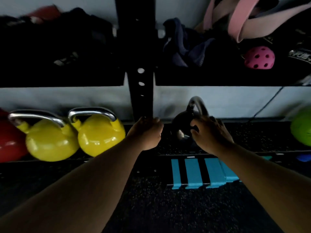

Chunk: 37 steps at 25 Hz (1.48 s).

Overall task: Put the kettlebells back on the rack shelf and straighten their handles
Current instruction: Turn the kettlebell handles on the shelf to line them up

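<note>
A black kettlebell [180, 127] with a steel handle stands on the lower rack shelf [262, 137], just right of the black upright post [141, 91]. My right hand [210, 133] is curled around its handle base and body; the handle is turned edge-on to me. My left hand [146, 133] rests closed at the foot of the post, holding no kettlebell. Left of the post two yellow kettlebells [101, 133] [50, 140] sit side by side with handles running left to right. A red kettlebell [10, 142] is at the far left, a green one [302, 128] at the far right.
The upper shelf [218, 79] holds dark cloths, pink bands [242, 22] and a pink holed ball [259, 58]. Below the rack, blue-striped plates [193, 172] lie on the speckled rubber floor [159, 207]. A cable hangs down the wall at right.
</note>
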{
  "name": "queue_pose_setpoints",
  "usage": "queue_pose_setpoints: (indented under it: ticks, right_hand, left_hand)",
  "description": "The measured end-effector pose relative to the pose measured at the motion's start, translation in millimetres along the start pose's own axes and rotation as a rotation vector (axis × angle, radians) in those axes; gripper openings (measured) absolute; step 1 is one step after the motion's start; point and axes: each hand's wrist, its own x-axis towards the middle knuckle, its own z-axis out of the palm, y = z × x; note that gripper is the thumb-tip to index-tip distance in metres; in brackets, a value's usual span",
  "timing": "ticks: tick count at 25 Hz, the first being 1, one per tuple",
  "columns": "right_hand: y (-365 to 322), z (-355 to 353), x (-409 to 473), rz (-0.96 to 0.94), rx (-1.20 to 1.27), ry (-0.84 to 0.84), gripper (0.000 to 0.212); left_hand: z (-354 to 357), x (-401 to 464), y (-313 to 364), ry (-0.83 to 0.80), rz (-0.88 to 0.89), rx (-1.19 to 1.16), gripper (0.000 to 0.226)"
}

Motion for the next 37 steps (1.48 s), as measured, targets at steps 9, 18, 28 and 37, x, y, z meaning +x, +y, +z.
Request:
queue_pose_setpoints:
  ticks: [9, 18, 28, 37]
  right_hand:
    - [-158, -1, 30, -0.217, 0.196, -0.036, 0.020]
    - [-302, 63, 125, -0.144, 0.151, -0.139, 0.042]
    - [-311, 85, 132, 0.127, 0.335, -0.074, 0.062]
    - [-295, 86, 111, 0.347, 1.139, -0.012, 0.025]
  left_hand:
    - [-29, -94, -141, 0.023, -0.234, 0.056, 0.025]
    - [-12, -131, -267, 0.116, -0.400, -0.187, 0.026]
    - [14, -92, -278, 0.209, -0.533, -0.418, 0.042]
    - [50, -62, -227, 0.317, -0.784, -1.041, 0.056]
